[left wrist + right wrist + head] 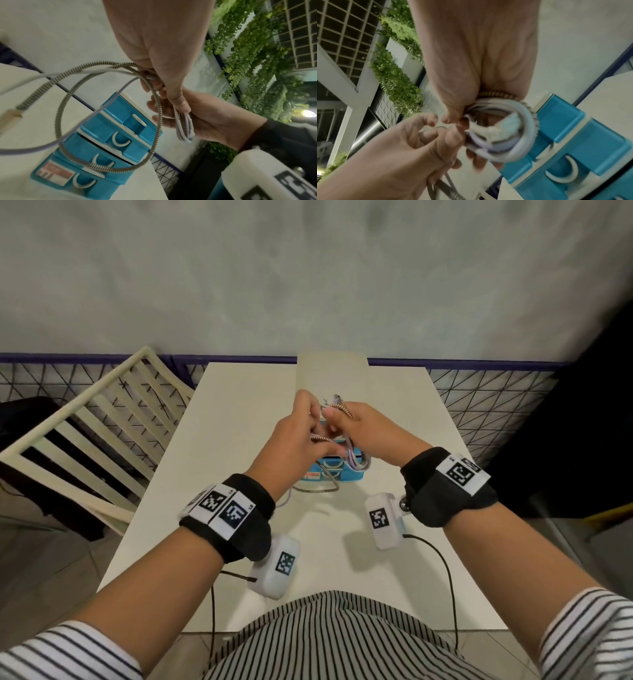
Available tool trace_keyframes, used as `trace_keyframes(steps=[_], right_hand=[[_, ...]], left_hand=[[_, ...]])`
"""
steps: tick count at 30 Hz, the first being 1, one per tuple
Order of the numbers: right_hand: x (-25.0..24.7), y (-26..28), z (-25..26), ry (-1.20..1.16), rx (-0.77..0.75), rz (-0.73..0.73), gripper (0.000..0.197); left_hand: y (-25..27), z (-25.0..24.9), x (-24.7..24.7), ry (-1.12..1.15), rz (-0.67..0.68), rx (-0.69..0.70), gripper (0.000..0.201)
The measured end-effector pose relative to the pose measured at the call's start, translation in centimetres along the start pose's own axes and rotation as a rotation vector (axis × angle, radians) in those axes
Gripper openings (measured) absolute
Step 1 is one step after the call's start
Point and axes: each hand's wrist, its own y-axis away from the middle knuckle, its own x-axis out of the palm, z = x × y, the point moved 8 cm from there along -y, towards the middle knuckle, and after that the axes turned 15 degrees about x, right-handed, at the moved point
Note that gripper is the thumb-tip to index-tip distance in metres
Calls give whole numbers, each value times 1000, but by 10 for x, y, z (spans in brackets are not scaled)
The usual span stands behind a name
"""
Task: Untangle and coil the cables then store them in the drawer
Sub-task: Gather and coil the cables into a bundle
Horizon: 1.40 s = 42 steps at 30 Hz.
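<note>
Head view: both hands are meeting above the far middle of the smooth white worktop (239,412). The left hand (294,436) is pinching a striped braided cable (322,470), which is hanging down past the blue plastic drawer unit (330,470) and trailing onto the worktop at 6 o'clock of the unit. The right hand (363,433) is curling around a small coil of pale cables (356,460), held just above the unit. A slatted cream chair (102,440) is standing at 9 o'clock of the worktop.

Left wrist view: the left hand (161,44) is closing its grip on the braided cable (65,121), whose ribbed sheath is forming 1 wide round loop in the air over the drawer unit (109,136). A smooth lilac cable (51,143) is arcing beside it. A boxy tan plug (10,115) is ending the braided cable at 9 o'clock. The right hand (211,116) is gripping the flat bundle of pale loops (184,125). The unit is showing 3 drawer fronts with white crescent pulls; whether any drawer is pulled out is unclear.

Right wrist view: the right hand (476,65) is clamping the round coil (503,129), smooth white and lilac turns with a ribbed braided turn outside. The left hand (402,148) is pinching strands at 9 o'clock of the coil. The drawer unit (573,142) is sitting at 4 o'clock.
</note>
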Motion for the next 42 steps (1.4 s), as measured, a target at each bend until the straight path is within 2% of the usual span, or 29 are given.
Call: trace_keyframes(steps=[3,5,8,10,14,19,22,25,27,31,37,40,42], right_hand=[[8,1,-1,62,3,50,35],[12,5,-3,72,13,142,34],[22,14,-5,-15,0,353,29],[23,15,-6,-16,-14,379,26],[6,4,-10,22,38,187,27],[-50,-4,-22,-126,80,-91,27],[-63,-7,-22,-125,70,-152,28],[-66,-9,-21,-134,82,-194,28],[-67,-9,-23,-138,91,-210,28],[-72,-8,-28,-195,116,-240,28],[-95,-4,-27,-257,153,-307,30],[-105,-3,-25,-289,144,-325,30],[-107,-2,-24,-284,156,-314,28]], left_hand=[[-1,1,1,-29,4,5,65],[0,3,0,-66,1,15,69],[-2,5,3,-56,32,19,69],[-5,9,7,-17,97,-7,68],[-3,30,7,116,197,-150,50],[33,78,-7,3,334,-267,21],[49,95,4,35,435,-251,17],[59,99,14,70,530,-253,24],[60,101,14,95,512,-264,23],[61,124,-6,78,288,-382,14],[93,159,-15,-189,447,-446,19],[102,164,-20,-281,431,-448,29],[109,171,-25,-370,459,-496,26]])
